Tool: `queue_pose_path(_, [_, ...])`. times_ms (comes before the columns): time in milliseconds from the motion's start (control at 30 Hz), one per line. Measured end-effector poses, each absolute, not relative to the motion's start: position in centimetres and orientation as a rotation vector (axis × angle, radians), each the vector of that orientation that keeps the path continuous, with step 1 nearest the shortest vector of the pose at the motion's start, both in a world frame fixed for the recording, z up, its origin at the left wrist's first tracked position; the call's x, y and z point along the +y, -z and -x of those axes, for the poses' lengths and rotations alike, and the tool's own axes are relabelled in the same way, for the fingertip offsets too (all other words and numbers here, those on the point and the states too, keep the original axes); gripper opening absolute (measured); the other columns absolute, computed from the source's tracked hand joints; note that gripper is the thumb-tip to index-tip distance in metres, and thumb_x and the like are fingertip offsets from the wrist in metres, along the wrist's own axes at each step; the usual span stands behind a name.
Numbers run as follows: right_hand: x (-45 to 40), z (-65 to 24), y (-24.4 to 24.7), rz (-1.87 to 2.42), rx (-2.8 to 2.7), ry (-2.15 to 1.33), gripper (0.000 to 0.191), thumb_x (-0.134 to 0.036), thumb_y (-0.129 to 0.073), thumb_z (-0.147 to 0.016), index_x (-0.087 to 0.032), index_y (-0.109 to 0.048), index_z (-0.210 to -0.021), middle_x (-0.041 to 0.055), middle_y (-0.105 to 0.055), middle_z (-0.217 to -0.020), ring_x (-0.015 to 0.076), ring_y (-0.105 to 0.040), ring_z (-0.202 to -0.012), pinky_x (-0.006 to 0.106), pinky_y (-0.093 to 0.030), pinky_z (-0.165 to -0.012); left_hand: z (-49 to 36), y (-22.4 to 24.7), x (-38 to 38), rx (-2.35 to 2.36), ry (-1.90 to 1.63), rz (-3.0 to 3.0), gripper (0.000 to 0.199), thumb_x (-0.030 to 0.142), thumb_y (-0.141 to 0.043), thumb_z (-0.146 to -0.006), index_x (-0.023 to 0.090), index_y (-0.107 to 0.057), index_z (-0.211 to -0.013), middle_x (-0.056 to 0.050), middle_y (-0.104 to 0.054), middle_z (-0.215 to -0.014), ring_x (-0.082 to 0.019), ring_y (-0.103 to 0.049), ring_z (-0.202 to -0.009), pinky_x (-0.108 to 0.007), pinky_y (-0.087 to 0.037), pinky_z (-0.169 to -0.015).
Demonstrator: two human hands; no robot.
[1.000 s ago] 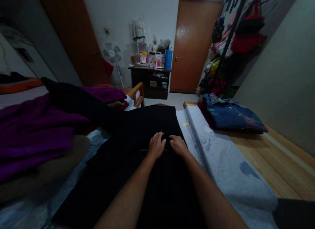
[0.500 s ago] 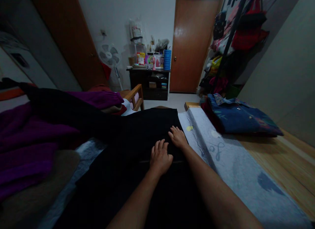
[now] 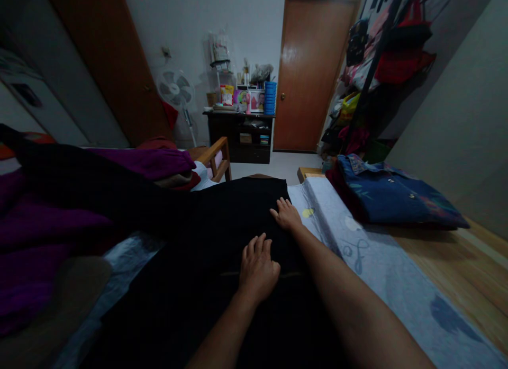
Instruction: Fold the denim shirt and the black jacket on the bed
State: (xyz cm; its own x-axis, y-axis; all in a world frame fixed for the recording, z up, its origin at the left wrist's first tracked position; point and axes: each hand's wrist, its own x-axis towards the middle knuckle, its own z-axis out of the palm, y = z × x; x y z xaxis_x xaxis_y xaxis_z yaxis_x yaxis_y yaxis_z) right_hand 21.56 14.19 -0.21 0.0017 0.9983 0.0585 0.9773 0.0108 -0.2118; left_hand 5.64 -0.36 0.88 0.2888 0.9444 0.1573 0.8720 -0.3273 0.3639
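A black garment (image 3: 234, 210) lies spread over the bed, with one long part reaching to the far left. My left hand (image 3: 259, 268) rests palm down on its middle, fingers stretched forward. Further ahead and to the right, my right hand (image 3: 286, 215) lies on the cloth near its right edge, fingers apart. Neither hand grips anything visible. Beneath the garment is a grey-white patterned sheet (image 3: 381, 289). Dark cloth hides the folds and the near part of the garment.
Purple clothes (image 3: 47, 215) are heaped at the left. A folded blue denim garment (image 3: 397, 194) sits on a dark red one at the right, by a wooden board (image 3: 428, 252). Beyond are a wooden chair (image 3: 216, 152), a fan (image 3: 175, 88) and a dark cabinet (image 3: 257, 152).
My left hand sits slightly lower in the view, a little further from my right hand. The camera view has shifted slightly, and the garment looks nearly the same.
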Motion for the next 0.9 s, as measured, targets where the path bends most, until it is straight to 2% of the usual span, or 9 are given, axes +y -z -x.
queue_pose_path(233, [16.3, -21.5, 0.1, 2.142, -1.971, -0.169, 0.068, -0.055, -0.030, -0.094, -0.011, -0.033, -0.146, 0.0132, -0.024, -0.156, 0.0290, -0.018, -0.143, 0.044, -0.020, -0.112, -5.6, -0.4, -0.4, 1.691, -0.520, -2.358, 0.060, 0.019, -0.047, -0.075, 0.019, -0.049, -0.135, -0.008, -0.041, -0.148, -0.029, -0.031, -0.137, -0.048, -0.024, -0.114])
queue_pose_path(400, [18.1, -22.3, 0.4, 2.135, -1.910, -0.180, 0.064, -0.053, -0.033, -0.094, -0.013, -0.037, -0.144, 0.0123, -0.029, -0.154, 0.0312, -0.023, -0.141, 0.046, -0.021, -0.111, -5.6, -0.3, -0.5, 1.676, -0.544, -2.363, 0.061, 0.019, -0.047, -0.075, 0.020, -0.048, -0.136, -0.007, -0.039, -0.149, -0.029, -0.030, -0.139, -0.049, -0.024, -0.114])
queue_pose_path(533, [19.8, -23.4, 0.3, 2.085, -1.847, -0.166, 0.053, -0.040, -0.039, -0.094, -0.013, -0.043, -0.139, 0.0132, -0.040, -0.147, 0.0262, -0.037, -0.134, 0.037, -0.028, -0.109, -5.6, -0.3, -0.6, 1.673, -0.535, -2.353, 0.061, 0.020, -0.046, -0.076, 0.019, -0.047, -0.137, -0.007, -0.037, -0.151, -0.029, -0.027, -0.140, -0.049, -0.023, -0.115])
queue_pose_path(600, [20.9, -24.1, 0.0, 2.094, -1.803, -0.154, 0.052, -0.032, -0.040, -0.093, -0.013, -0.040, -0.141, 0.0138, -0.044, -0.143, 0.0240, -0.041, -0.130, 0.033, -0.031, -0.106, -5.6, -0.3, -0.6, 1.666, -0.531, -2.345, 0.061, 0.020, -0.047, -0.077, 0.019, -0.047, -0.138, -0.007, -0.036, -0.151, -0.029, -0.026, -0.141, -0.049, -0.022, -0.116])
queue_pose_path(767, [24.2, -25.3, -1.4, 2.130, -1.760, -0.182, 0.061, -0.020, -0.041, -0.089, -0.017, -0.029, -0.148, 0.0142, -0.048, -0.140, 0.0254, -0.046, -0.126, 0.035, -0.036, -0.101, -5.6, -0.3, -0.6, 1.660, -0.540, -2.332, 0.061, 0.020, -0.047, -0.077, 0.020, -0.046, -0.138, -0.007, -0.036, -0.152, -0.029, -0.025, -0.142, -0.051, -0.022, -0.116])
queue_pose_path(900, [26.3, -25.8, -2.2, 2.125, -1.847, -0.281, 0.057, -0.014, -0.043, -0.085, -0.019, -0.042, -0.141, 0.0105, -0.060, -0.128, 0.0225, -0.057, -0.113, 0.031, -0.041, -0.094, -5.5, -0.2, -0.5, 1.641, -0.521, -2.307, 0.062, 0.021, -0.048, -0.077, 0.021, -0.046, -0.139, -0.006, -0.034, -0.153, -0.029, -0.024, -0.142, -0.051, -0.023, -0.116])
